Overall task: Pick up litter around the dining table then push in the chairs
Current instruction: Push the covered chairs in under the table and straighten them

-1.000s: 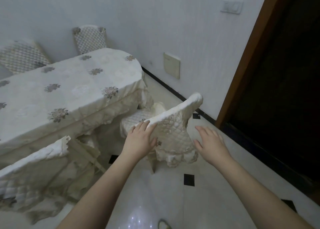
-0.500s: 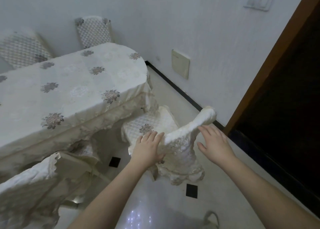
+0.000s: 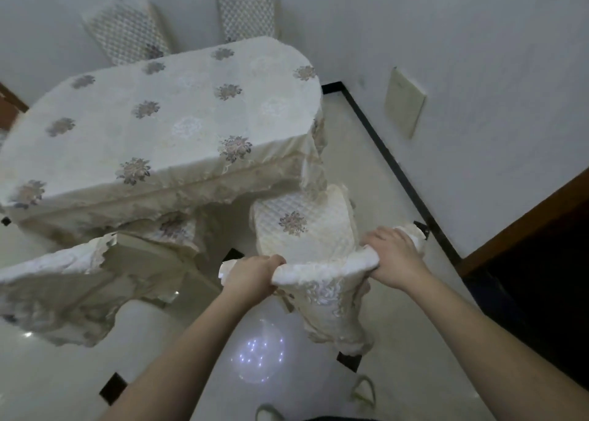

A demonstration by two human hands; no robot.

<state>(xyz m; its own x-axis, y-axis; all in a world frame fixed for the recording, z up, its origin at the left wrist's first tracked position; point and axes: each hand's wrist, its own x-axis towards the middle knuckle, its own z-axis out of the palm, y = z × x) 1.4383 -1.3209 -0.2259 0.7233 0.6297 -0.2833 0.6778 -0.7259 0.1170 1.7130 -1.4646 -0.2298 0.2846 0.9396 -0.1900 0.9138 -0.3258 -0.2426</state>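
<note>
The top of the chair (image 3: pixel 322 270) is now gripped by the left hand (image 3: pixel 251 275) and right hand (image 3: pixel 393 256), which lay flat before; it can be pushed under the desk (image 3: pixel 159 127).

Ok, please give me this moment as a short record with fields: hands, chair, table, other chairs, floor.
left hand: grips the top of the chair back
right hand: grips the same top edge
chair: seat only partly under the table
table: covered by a floral cloth
other chairs: one at left, two at the far side
floor: no litter seen
</note>
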